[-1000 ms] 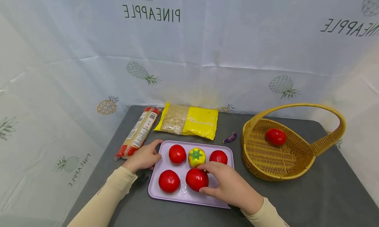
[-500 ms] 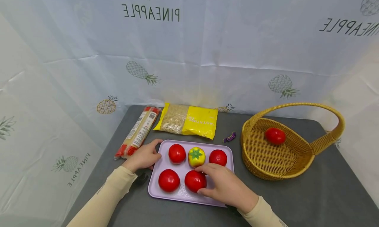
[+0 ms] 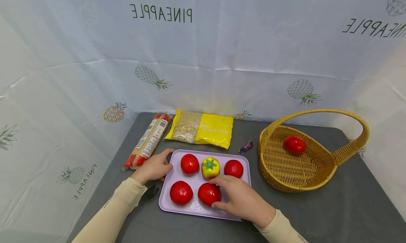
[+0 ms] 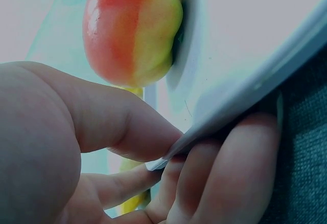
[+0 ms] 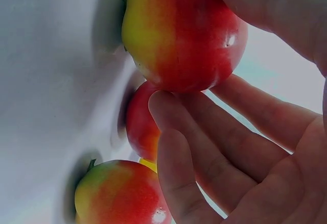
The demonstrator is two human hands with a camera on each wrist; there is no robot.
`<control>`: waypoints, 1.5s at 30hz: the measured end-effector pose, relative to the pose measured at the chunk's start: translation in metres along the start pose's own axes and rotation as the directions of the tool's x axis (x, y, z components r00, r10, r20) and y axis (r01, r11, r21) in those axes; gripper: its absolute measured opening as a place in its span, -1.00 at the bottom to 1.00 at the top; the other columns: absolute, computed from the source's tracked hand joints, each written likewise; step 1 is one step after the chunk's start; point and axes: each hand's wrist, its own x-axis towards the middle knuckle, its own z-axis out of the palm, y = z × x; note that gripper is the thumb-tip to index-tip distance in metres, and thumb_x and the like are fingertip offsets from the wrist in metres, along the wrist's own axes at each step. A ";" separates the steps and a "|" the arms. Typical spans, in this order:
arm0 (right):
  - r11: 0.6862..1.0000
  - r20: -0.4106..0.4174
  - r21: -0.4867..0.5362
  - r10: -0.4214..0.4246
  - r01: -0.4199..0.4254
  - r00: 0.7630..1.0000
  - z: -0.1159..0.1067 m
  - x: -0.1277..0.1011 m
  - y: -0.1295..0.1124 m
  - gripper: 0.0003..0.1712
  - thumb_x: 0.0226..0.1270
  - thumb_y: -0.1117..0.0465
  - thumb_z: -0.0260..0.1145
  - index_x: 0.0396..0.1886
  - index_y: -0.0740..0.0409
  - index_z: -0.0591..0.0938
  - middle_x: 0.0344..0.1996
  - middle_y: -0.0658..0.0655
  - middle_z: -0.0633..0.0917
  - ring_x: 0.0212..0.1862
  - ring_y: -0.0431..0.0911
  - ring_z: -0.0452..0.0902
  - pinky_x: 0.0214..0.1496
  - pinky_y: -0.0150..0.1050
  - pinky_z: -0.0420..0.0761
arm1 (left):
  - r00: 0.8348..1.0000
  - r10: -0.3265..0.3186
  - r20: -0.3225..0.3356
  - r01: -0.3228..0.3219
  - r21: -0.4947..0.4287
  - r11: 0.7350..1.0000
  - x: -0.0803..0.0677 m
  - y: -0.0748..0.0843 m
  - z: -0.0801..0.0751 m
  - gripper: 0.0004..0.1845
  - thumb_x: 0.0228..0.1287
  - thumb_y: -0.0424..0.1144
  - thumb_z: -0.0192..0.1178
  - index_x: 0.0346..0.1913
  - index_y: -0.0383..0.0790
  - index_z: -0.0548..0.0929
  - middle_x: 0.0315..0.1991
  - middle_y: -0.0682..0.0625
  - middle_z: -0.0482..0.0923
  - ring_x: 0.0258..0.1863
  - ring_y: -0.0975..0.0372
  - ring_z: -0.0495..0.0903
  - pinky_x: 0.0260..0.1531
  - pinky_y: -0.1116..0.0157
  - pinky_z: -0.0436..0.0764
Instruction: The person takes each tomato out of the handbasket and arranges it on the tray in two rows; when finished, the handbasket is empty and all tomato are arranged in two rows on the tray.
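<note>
A lilac tray (image 3: 166, 192) holds several glossy red tomatoes and a yellow one (image 3: 210, 169) with its green star-shaped calyx facing up. My left hand (image 3: 154, 168) pinches the tray's left rim; in the left wrist view the thumb lies on top and fingers curl beneath. Around the front right tomato (image 3: 207, 194) my right hand (image 3: 245, 200) has its thumb and fingers, and the right wrist view shows this tomato's yellow underside close over the tray. Other red tomatoes are at front left (image 3: 181, 193), back left (image 3: 189, 164) and back right (image 3: 233, 168).
A wicker basket (image 3: 285, 174) with a tall handle stands right of the tray, one red tomato (image 3: 295, 144) inside. Behind the tray lie a yellow bag (image 3: 217, 130) and a purple-wrapped candy (image 3: 245, 146). A red-and-clear noodle packet (image 3: 149, 141) is beyond my left hand.
My right hand and the front right tomato have shifted slightly left and toward me on the tray. The left hand stays at the rim.
</note>
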 end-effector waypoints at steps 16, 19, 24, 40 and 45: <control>1.000 0.001 0.018 0.015 -0.015 1.000 -0.001 -0.003 0.003 -0.25 0.11 -0.12 0.71 0.34 -0.22 0.68 0.22 -0.14 0.75 0.24 -0.13 0.66 0.23 0.00 0.81 | 1.000 0.000 0.007 0.000 0.010 1.000 0.005 0.006 0.002 -0.29 0.45 -0.23 0.26 0.61 -0.02 0.34 -0.28 -0.10 0.63 -0.52 0.11 0.65 -0.50 0.25 0.76; 1.000 -0.001 0.021 0.024 -0.024 1.000 -0.002 -0.004 0.004 -0.25 0.12 -0.11 0.70 0.34 -0.21 0.68 0.22 -0.13 0.75 0.24 -0.13 0.67 0.24 0.01 0.80 | 1.000 0.002 0.011 -0.002 0.009 1.000 0.007 0.007 0.002 -0.29 0.44 -0.22 0.26 0.61 -0.02 0.34 -0.28 -0.10 0.63 -0.52 0.10 0.66 -0.50 0.25 0.76; 0.999 -0.002 0.028 0.035 -0.035 0.999 -0.004 -0.006 0.005 -0.24 0.12 -0.13 0.70 0.35 -0.21 0.67 0.23 -0.13 0.75 0.24 -0.13 0.66 0.25 0.02 0.79 | 1.000 0.016 0.018 -0.016 0.010 1.000 0.010 0.008 0.003 -0.29 0.44 -0.22 0.26 0.61 -0.03 0.34 -0.28 -0.10 0.63 -0.52 0.10 0.66 -0.50 0.25 0.76; 1.000 -0.060 0.009 0.018 -0.018 0.998 -0.015 -0.010 0.005 -0.29 0.18 -0.16 0.66 0.31 -0.09 0.70 0.14 -0.07 0.78 0.11 -0.13 0.70 0.21 -0.04 0.80 | 1.000 -0.014 0.012 0.014 0.017 1.000 0.004 0.004 -0.001 -0.28 0.43 -0.22 0.28 0.61 -0.04 0.34 -0.26 -0.11 0.64 -0.51 0.10 0.66 -0.49 0.24 0.77; 0.998 -0.155 -0.005 0.056 -0.057 0.986 -0.041 -0.023 0.016 -0.34 0.19 -0.08 0.67 0.29 -0.09 0.72 0.12 -0.06 0.80 0.10 -0.12 0.73 0.18 -0.04 0.82 | 1.000 -0.017 0.006 0.017 0.009 1.000 0.000 -0.002 0.000 -0.27 0.42 -0.22 0.29 0.60 -0.07 0.33 -0.25 -0.11 0.63 -0.51 0.10 0.65 -0.48 0.23 0.77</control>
